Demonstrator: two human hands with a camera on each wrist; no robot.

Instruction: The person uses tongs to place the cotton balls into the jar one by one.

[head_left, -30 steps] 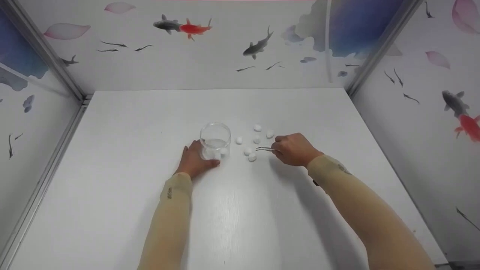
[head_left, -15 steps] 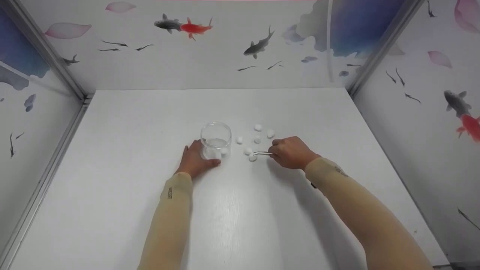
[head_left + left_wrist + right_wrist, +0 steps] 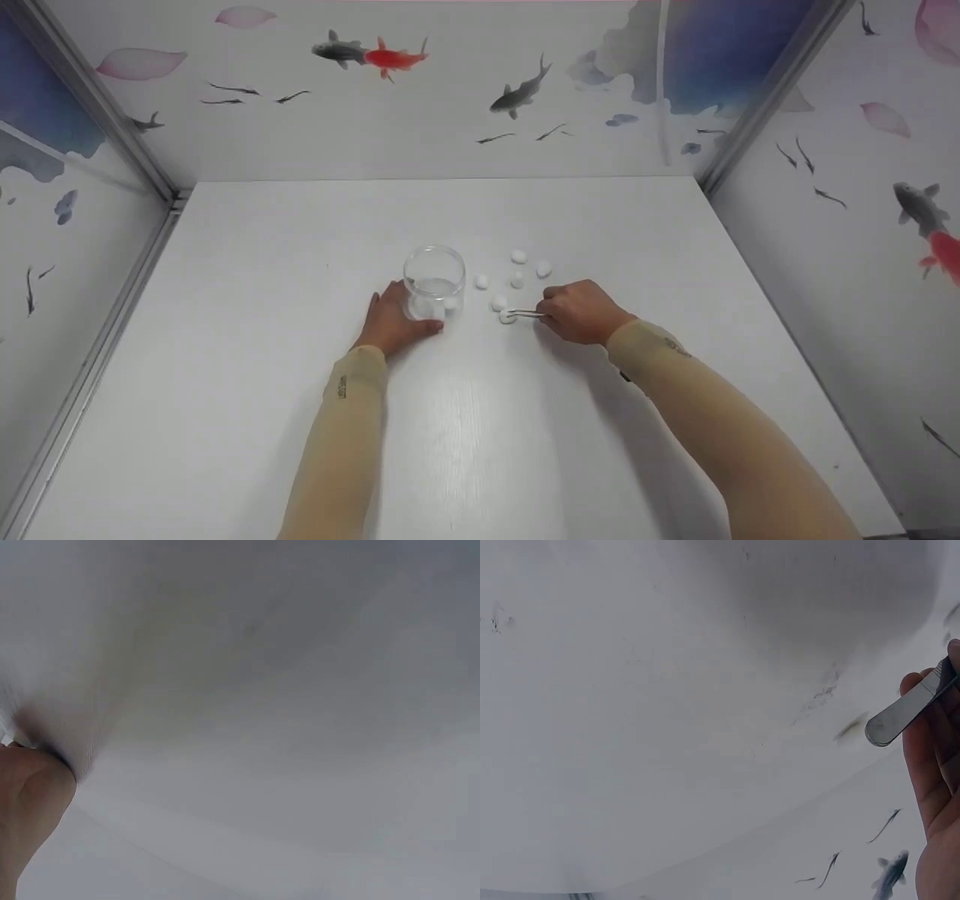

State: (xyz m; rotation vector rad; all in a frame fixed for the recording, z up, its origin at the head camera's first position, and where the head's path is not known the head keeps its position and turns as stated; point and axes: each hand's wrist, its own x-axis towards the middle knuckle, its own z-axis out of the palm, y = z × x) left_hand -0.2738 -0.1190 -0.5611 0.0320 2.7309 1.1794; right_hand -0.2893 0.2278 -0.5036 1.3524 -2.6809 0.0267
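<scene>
My left hand (image 3: 394,322) grips the side of a clear round jar (image 3: 434,286), its thumb across the near side. White balls, apparently cotton, show through the jar's lower wall. Metal tweezers (image 3: 529,313) are pinched in my right hand (image 3: 585,311), and their tips touch the nearest white cotton ball (image 3: 508,318) on the table. Whether the tips clasp it is too small to tell. In the right wrist view, the blunt end of the tweezers (image 3: 900,716) sticks out of the hand. Only part of the left hand (image 3: 34,795) shows in its wrist view.
Several more cotton balls lie right of the jar, including a close neighbour (image 3: 499,302) and one farther back (image 3: 518,256). The white table (image 3: 300,240) is bounded by a back wall (image 3: 420,142) and side walls printed with fish.
My right hand has come slightly toward me, bringing the tweezer tips down from beside the neighbouring ball onto the nearest one. The left hand and jar stay in place.
</scene>
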